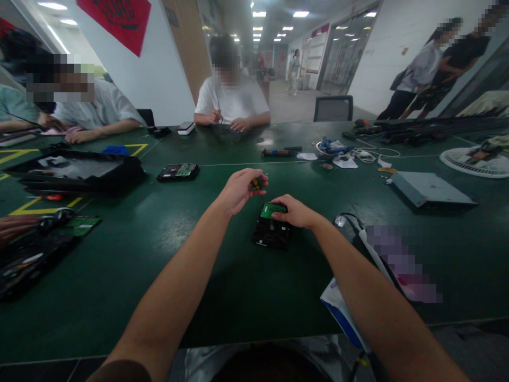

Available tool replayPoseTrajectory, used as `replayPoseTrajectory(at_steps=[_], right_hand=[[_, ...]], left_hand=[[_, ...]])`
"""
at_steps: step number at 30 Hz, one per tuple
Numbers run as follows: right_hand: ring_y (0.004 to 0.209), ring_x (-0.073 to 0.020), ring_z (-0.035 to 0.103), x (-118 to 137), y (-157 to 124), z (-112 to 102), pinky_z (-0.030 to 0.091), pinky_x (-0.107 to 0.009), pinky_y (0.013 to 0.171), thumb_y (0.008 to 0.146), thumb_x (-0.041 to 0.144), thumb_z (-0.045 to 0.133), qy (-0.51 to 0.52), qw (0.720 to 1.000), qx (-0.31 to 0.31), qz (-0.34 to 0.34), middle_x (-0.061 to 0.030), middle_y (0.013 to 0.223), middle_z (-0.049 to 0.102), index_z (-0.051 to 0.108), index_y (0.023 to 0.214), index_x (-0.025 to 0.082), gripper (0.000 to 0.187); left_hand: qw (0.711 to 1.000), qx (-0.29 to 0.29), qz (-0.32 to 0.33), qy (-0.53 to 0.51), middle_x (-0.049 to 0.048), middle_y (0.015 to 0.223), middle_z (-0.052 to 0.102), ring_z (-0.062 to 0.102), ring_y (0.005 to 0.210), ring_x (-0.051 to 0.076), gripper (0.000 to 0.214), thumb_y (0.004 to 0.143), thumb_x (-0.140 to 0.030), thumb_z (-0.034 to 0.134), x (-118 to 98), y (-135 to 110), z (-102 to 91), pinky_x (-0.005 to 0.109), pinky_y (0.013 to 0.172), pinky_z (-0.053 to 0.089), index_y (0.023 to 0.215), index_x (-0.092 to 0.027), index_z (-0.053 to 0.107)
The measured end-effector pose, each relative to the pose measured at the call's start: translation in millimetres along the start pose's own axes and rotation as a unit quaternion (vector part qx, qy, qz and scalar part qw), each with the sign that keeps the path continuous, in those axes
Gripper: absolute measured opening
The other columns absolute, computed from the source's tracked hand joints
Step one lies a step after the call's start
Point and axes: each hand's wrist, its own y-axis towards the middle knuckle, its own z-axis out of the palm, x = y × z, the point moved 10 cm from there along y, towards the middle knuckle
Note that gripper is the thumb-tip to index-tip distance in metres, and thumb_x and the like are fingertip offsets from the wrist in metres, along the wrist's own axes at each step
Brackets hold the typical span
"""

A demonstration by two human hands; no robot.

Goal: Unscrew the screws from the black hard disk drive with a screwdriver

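The green surface (242, 302) bears a drive (271, 234) near its middle, a second drive (178, 171) farther off, black trays (79, 178) left, a grey box (431, 188) and white cables (365, 155) right.

Tabletop (238, 300): smooth, half-glossy, soft reflections
Drive casing (274, 234): metal-looking, smooth, low sheen
Circuit board (269, 210): smooth, faintly glossy
Flat box (431, 187): metal-looking, dull, smooth
Tray (89, 183): plastic-looking, hard, slight sheen
Wall banner (123, 24): paper-looking, matt
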Motion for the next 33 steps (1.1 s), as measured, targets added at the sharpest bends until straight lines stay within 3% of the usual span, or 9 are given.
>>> replayPoseTrajectory(at_steps=[5, 13, 23, 33], right_hand=[[0.117, -0.0265, 0.060, 1, 0, 0, 0.047, -0.045, 0.107, 0.087, 0.034, 0.076, 0.007, 1.000, 0.000, -0.004, -0.0100, 0.123, 0.065, 0.068, 0.130, 0.022, 0.046], [0.117, -0.0264, 0.060, -1, 2, 1, 0.047, -0.045, 0.108, 0.087, 0.032, 0.077, -0.003, 1.000, -0.004, -0.005, -0.0100, 0.122, 0.066, 0.068, 0.129, 0.022, 0.045], [0.117, -0.0275, 0.060, 1, 0, -1, 0.047, -0.048, 0.108, 0.087, 0.033, 0.077, 0.009, 1.000, 0.001, 0.002, -0.0113, 0.124, 0.064, 0.068, 0.130, 0.023, 0.045], [0.118, -0.0269, 0.060, -4, 1, 1, 0.047, -0.047, 0.107, 0.087, 0.035, 0.076, 0.005, 1.000, 0.001, 0.010, -0.0099, 0.125, 0.064, 0.067, 0.131, 0.024, 0.046]], left_hand=[[0.998, 0.009, 0.025, 0.060, 0.0095, 0.093, 0.071, 0.065, 0.085, 0.017, 0.025, 0.087, -0.039, 0.070, -10, -4, 2.1, 0.025, 0.065, 0.053, 0.089, -0.014, 0.075], [1.000, 0.008, 0.003, 0.002, 0.0112, 0.097, 0.074, 0.072, 0.090, 0.022, 0.022, 0.087, -0.035, 0.072, -2, -2, 2.3, 0.029, 0.066, 0.056, 0.093, -0.015, 0.065], [0.999, 0.009, 0.021, 0.042, 0.0104, 0.097, 0.071, 0.066, 0.087, 0.017, 0.016, 0.084, -0.031, 0.071, -10, -4, 1.8, 0.025, 0.063, 0.055, 0.085, -0.015, 0.073], [0.999, 0.007, -0.011, -0.039, 0.0103, 0.094, 0.073, 0.072, 0.087, 0.021, 0.015, 0.083, -0.029, 0.070, 2, 0, 1.7, 0.033, 0.073, 0.060, 0.088, -0.014, 0.067]])
